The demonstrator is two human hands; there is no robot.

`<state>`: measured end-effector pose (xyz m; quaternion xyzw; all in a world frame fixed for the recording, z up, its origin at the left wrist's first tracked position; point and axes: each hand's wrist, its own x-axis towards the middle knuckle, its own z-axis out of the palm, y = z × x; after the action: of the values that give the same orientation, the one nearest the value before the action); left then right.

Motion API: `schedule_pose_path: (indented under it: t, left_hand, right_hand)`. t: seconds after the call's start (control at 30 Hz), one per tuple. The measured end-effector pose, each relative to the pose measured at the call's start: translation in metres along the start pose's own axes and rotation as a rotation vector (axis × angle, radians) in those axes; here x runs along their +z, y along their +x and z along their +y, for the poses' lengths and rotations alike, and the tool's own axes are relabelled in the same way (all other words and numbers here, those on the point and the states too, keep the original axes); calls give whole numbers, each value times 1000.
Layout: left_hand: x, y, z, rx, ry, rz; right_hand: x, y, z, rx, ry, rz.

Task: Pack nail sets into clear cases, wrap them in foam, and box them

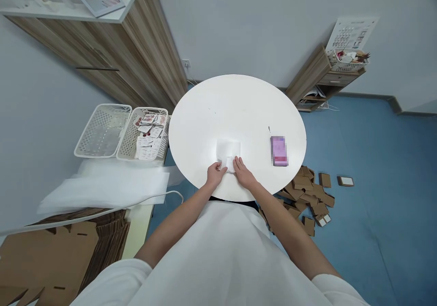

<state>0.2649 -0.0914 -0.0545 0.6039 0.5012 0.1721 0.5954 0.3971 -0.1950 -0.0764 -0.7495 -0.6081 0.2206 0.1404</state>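
Note:
A small white foam sheet (227, 146) lies near the front edge of the round white table (239, 101). On its near part is a whitish folded piece (229, 162), whose exact kind I cannot make out against the white. My left hand (215, 174) grips the sheet's near left side, thumb and fingers bent around the edge. From the right, my right hand (243, 173) rests on the near right side with its fingers stretched out flat. To the right on the table lies a phone-sized thing with a purple, blurred face (279, 151).
At left stand a basket of printed cards (133, 146) and a see-through basket (102, 133). Below them are a stack of white foam sheets (112, 183), a pale cable (136, 203) and flattened cardboard (44, 251). Small brown boxes (303, 190) are heaped on the floor at right.

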Motion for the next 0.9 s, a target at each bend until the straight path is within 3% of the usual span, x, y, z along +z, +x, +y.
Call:
schedule_pose_path:
  t: [0.27,0.47,0.6,0.9]
  left_hand:
    - [9,-11,1,416,517,-189]
    - [13,-28,-5,603,904,-274]
    - [14,-32,-9,634,1058,-328]
    - [12,-23,-5,648,1112,-317]
  right_hand:
    - [5,3,-16,79,78,3]
    - [-1,2,-10,111,289,-1]
    - [-13,11,-13,216,378,133]
    - [-19,44,-23,468,236,370]
